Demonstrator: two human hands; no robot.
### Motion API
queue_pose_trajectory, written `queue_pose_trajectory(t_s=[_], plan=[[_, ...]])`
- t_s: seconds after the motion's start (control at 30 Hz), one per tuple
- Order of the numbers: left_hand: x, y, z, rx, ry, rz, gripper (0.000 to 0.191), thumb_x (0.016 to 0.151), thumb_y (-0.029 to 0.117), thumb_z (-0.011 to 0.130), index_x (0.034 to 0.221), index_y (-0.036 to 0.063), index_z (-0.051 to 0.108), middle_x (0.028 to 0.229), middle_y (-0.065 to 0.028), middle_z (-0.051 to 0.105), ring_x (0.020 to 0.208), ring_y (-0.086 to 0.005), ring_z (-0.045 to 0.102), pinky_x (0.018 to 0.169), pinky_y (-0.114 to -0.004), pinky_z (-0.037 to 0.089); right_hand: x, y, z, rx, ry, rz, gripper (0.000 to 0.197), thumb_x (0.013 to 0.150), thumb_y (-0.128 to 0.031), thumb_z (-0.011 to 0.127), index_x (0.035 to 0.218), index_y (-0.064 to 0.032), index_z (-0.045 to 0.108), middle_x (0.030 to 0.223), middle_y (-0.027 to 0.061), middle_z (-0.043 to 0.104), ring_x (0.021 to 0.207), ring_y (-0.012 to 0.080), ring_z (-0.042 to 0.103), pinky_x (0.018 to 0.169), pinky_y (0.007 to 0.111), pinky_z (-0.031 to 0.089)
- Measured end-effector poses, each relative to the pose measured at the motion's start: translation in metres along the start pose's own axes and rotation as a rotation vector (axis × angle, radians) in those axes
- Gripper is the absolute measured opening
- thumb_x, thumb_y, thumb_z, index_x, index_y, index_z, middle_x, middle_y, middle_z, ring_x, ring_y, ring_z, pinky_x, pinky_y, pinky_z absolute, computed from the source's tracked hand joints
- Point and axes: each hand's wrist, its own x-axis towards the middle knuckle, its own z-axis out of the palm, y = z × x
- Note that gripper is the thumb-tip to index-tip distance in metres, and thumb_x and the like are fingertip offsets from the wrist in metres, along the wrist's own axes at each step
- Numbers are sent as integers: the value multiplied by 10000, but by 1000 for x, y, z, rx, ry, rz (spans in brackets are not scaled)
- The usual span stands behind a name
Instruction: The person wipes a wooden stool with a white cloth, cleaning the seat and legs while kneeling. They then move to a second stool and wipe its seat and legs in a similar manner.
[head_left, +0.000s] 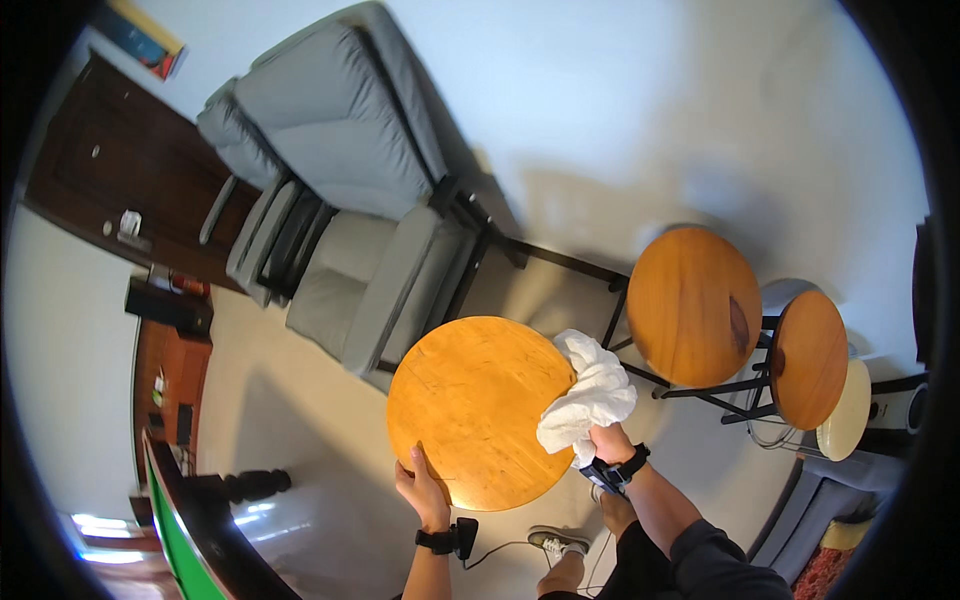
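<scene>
A round wooden stool top lies before me at the middle of the view. My left hand grips its lower left edge, with the thumb on the top face and the fingers at the rim. At the right edge, my right hand holds a crumpled white cloth, which touches the rim and hangs loosely over it. The cloth hides part of my right fingers. Both wrists wear black straps with small devices.
Two round wooden stools with dark legs and a cream round seat stand at the right. Grey padded armchairs stand beyond the top. A green-topped table with a dark rim is at lower left, a grey sofa at lower right.
</scene>
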Motion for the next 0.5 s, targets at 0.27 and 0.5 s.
queue_pose_trajectory(t_s=[0.27,0.5], plan=[[117,23,131,188,-226,106,411,954,298,553,1040,-104,552,992,-106,621,872,-137,553,786,-276,456,110,-38,-34,62,36,-170,247,971,-153,512,1201,-79,460,1128,7,526,1033,115,506,894,289,447],[171,44,218,16,-406,79,427,938,306,579,1022,-113,576,947,-99,634,845,-127,563,765,-254,453,151,-96,-18,11,199,-312,201,966,-146,502,1133,-40,537,1069,45,588,997,138,567,864,294,479]])
